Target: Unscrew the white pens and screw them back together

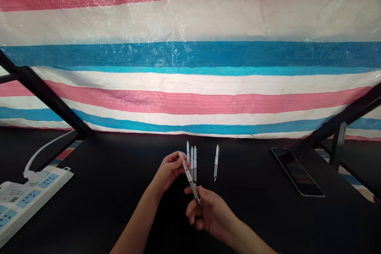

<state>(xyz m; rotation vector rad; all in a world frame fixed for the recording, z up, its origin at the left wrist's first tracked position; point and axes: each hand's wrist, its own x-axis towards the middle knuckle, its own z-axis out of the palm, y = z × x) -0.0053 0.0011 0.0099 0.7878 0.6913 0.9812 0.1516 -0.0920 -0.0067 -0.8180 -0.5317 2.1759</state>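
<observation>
A white pen point(188, 174) with a grey grip is held at a slant between both hands, above the black table. My left hand point(170, 168) pinches its upper, clip end. Lower down, my right hand point(210, 211) has thumb and fingers closed about the grey grip, and the metal tip points down towards me. Just behind the held pen, several similar pens point(195, 162) lie side by side, partly hidden by it and by my left fingers. Another white and grey pen point(216, 162) lies apart to their right.
A phone point(297, 171) with a dark screen lies at the right. At the left, a white power strip point(29, 198) has a plug and white cable point(38, 154). Black frame bars point(53, 99) rise at both sides, and striped sheeting point(190, 103) hangs behind the table point(119, 206).
</observation>
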